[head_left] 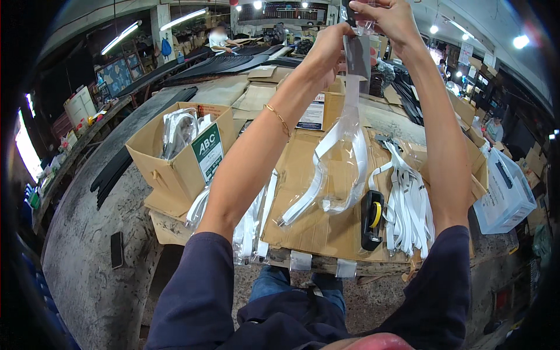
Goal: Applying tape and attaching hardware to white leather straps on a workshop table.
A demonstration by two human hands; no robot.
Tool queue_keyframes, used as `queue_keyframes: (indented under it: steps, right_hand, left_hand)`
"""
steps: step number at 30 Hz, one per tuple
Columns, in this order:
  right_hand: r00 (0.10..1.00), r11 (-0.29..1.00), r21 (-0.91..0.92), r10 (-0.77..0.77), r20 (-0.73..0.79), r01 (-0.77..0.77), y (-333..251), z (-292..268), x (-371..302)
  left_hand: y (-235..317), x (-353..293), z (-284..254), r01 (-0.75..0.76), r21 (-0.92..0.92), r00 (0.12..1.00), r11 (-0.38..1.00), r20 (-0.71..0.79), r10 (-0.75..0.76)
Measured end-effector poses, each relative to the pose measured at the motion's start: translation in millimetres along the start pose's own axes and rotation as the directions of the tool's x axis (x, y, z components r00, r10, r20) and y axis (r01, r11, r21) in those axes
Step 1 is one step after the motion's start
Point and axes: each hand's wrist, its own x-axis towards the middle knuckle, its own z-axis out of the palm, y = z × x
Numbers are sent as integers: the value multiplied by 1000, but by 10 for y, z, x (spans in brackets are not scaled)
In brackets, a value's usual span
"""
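Note:
Both hands are raised at the top of the view, closed on a long clear plastic bag (352, 96) that hangs down. My left hand (331, 49) grips its side by a grey piece (357, 55), and my right hand (389, 22) pinches its upper end. A small black part shows between the hands; its kind is unclear. Inside the bag's lower part a white strap (360, 169) loops down over the cardboard. A black tape dispenser (371, 220) with a yellow core lies below it, beside a bundle of white straps (406, 204).
Bagged white straps (252, 224) lie under my left forearm. An open cardboard box (169, 169) of bagged straps stands left, a phone (117, 251) nearer. Clear tape pieces (300, 261) hang off the table's front edge. A translucent plastic bin (504, 195) is at right. People work further back.

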Motion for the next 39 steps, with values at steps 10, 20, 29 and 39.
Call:
queue_keyframes:
  steps: [10, 20, 29, 39]
  right_hand:
    - [997, 986, 151, 75, -17, -72, 134, -89, 54]
    - [996, 977, -211, -9, 86, 27, -150, -296, 89]
    - [913, 858, -490, 313, 262, -154, -572, -413, 182]
    - [987, 879, -466, 148, 61, -103, -510, -516, 435]
  left_hand:
    - [-8, 48, 6, 8, 51, 998, 999, -68, -5]
    - [-99, 74, 46, -82, 189, 994, 979, -61, 95]
    - [-175, 47, 36, -155, 177, 986, 972, -32, 163]
    - [-300, -115, -71, -127, 117, 965, 985, 246, 95]
